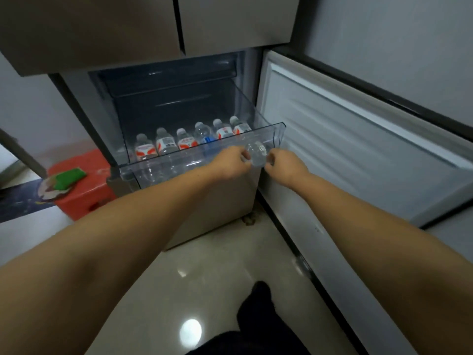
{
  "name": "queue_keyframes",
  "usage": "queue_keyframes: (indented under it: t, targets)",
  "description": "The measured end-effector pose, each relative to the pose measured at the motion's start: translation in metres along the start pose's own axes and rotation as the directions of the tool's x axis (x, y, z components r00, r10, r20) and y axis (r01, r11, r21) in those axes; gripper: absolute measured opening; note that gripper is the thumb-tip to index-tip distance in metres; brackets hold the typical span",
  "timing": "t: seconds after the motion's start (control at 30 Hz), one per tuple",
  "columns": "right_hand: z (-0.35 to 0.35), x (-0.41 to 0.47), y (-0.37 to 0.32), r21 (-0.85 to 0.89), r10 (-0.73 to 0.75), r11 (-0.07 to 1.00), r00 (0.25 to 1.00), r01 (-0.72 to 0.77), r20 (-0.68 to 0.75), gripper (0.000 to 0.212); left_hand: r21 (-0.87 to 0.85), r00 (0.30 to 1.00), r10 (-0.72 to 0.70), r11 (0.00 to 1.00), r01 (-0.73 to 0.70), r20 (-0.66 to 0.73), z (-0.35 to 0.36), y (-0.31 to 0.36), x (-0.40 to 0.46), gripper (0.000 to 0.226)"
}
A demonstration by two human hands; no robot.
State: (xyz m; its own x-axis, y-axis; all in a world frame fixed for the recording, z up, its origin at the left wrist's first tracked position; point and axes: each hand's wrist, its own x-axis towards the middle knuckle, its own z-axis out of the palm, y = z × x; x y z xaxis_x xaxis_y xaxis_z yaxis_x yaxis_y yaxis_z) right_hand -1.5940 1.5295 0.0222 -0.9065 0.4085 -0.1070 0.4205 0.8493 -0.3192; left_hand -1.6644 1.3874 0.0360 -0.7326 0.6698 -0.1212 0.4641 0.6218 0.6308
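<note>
A clear plastic drawer point(143, 172) is pulled out of the lower fridge compartment. Several water bottles point(166, 143) with red and white labels stand in a row inside it; one has a blue label. Over the drawer's front right corner I hold a clear unlabelled bottle point(256, 153) between both hands. My left hand point(231, 161) grips its left side with curled fingers. My right hand point(280, 162) pinches its right side. The bottle's lower part is hidden behind the drawer's front wall and my fingers.
The open fridge door point(358, 149) swings out on the right, its white inner panel bare. A red plastic stool point(84, 188) with a green cloth point(69, 176) stands left of the fridge. Glossy tiled floor point(204, 265) lies below, and my dark-clothed leg point(256, 316) shows at the bottom.
</note>
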Motion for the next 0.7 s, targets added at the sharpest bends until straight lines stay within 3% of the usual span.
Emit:
queue_keyframes:
  t: [0.2,0.33,0.53,0.7]
  targets:
    - [-0.028,0.082,-0.010,0.115,-0.068,0.990,0.986,0.087,-0.155,0.026,-0.075,0.981,-0.103,0.993,0.091,-0.164,-0.029,0.005,0.074,0.021]
    - [-0.046,0.134,-0.026,0.167,-0.151,0.970,0.976,0.177,-0.158,0.026,-0.099,0.961,-0.244,0.968,0.232,-0.130,-0.041,-0.003,0.117,0.025]
    - [-0.043,0.198,-0.029,0.100,-0.142,0.987,0.976,0.127,0.162,0.033,-0.136,0.872,-0.480,0.874,0.466,-0.098,-0.036,-0.027,0.177,0.026]
    - [-0.017,0.221,-0.027,0.050,-0.074,0.997,0.895,0.059,0.441,0.038,-0.052,0.805,-0.594,0.803,0.593,0.006,-0.028,-0.042,0.198,0.039]
